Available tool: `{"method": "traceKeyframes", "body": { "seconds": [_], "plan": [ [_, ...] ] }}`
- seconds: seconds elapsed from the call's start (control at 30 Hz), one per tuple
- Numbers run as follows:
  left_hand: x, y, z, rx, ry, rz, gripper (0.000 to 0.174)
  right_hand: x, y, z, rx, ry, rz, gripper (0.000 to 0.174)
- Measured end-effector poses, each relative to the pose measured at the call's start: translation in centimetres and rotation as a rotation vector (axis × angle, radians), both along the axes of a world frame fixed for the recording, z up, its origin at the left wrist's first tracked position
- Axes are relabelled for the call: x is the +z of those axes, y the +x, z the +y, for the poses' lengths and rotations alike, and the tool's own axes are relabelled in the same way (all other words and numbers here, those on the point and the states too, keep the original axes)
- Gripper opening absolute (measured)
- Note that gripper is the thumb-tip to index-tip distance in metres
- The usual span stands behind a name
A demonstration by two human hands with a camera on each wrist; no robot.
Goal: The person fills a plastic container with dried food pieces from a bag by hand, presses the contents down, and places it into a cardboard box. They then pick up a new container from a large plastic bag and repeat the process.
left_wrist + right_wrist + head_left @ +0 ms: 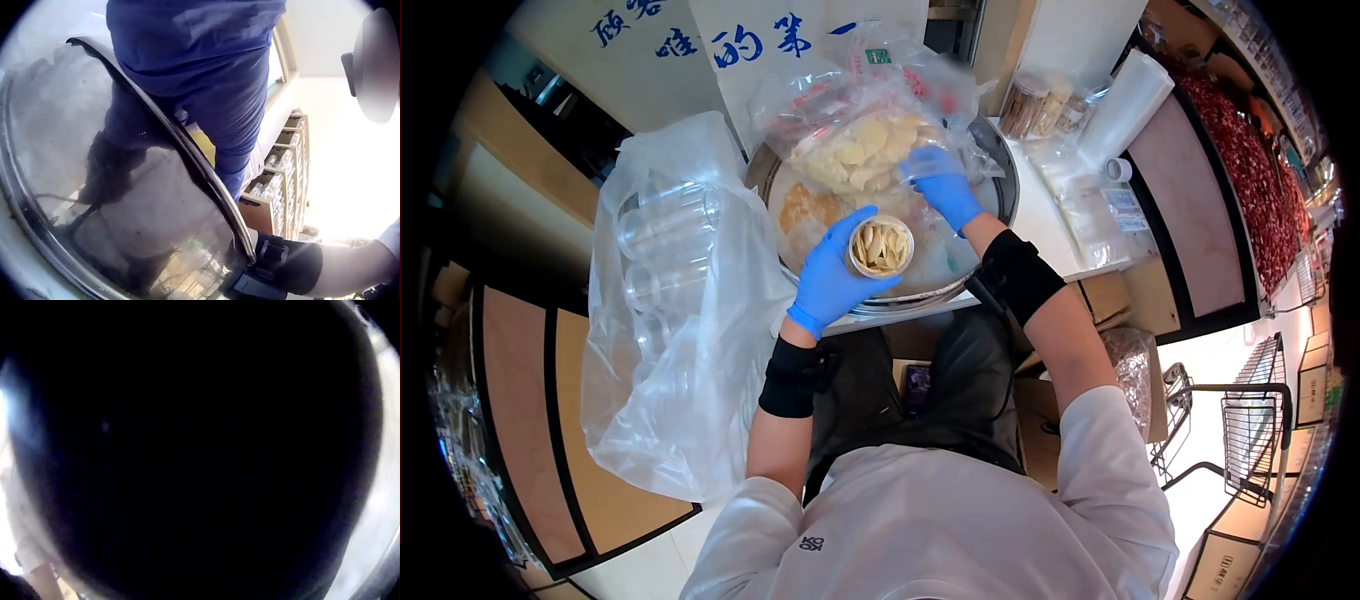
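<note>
My left hand (832, 272), in a blue glove, grips a small round clear cup (881, 246) filled with pale dried slices, held over a wide metal basin (996, 150). My right hand (943, 184), also gloved in blue, reaches into a clear plastic bag (862, 140) of pale yellow slices lying in the basin, its fingers curled on the bag's contents. The left wrist view shows the blue glove (206, 81) above the basin's shiny rim (187, 156). The right wrist view is almost all dark.
A big clear plastic bag of empty cups (670, 300) hangs at the left. Jars (1040, 100), a tape roll (1117, 169) and plastic sleeves lie on the white counter (1055, 235) to the right. Red dried goods (1250, 170) fill shelves far right. A wire basket (1250, 430) stands low right.
</note>
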State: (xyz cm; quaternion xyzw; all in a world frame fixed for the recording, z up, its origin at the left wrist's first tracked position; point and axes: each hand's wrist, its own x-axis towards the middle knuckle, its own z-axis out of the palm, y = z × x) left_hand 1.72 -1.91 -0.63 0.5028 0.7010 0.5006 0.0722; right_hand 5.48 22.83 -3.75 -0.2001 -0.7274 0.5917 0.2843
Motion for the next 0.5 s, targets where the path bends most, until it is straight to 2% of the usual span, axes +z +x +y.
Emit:
{"method": "traceKeyframes", "body": {
  "seconds": [0.13, 0.2, 0.33, 0.4, 0.43, 0.5],
  "plan": [
    [0.0, 0.2, 0.0, 0.009, 0.000, 0.007, 0.082, -1.7, -0.6, 1.6, 0.042, 0.105, 0.033, 0.020],
    [0.0, 0.1, 0.0, 0.005, 0.002, 0.043, 0.082, -1.7, -0.5, 1.9, 0.094, -0.051, 0.034, 0.019],
    [0.0, 0.1, 0.0, 0.030, 0.001, 0.047, 0.083, -1.7, -0.6, 1.4, 0.043, -0.085, 0.076, 0.015],
    [0.0, 0.2, -0.1, 0.037, -0.005, 0.032, 0.083, -1.6, -0.6, 1.1, -0.181, 0.199, -0.117, 0.014],
    [0.0, 0.2, 0.0, 0.043, -0.009, 0.029, 0.083, -1.6, -0.5, 1.1, -0.180, 0.199, -0.115, 0.014],
    [0.0, 0.1, 0.2, 0.052, -0.012, 0.026, 0.084, -1.1, 0.0, 0.6, -0.200, 0.941, -0.138, 0.015]
  ]
}}
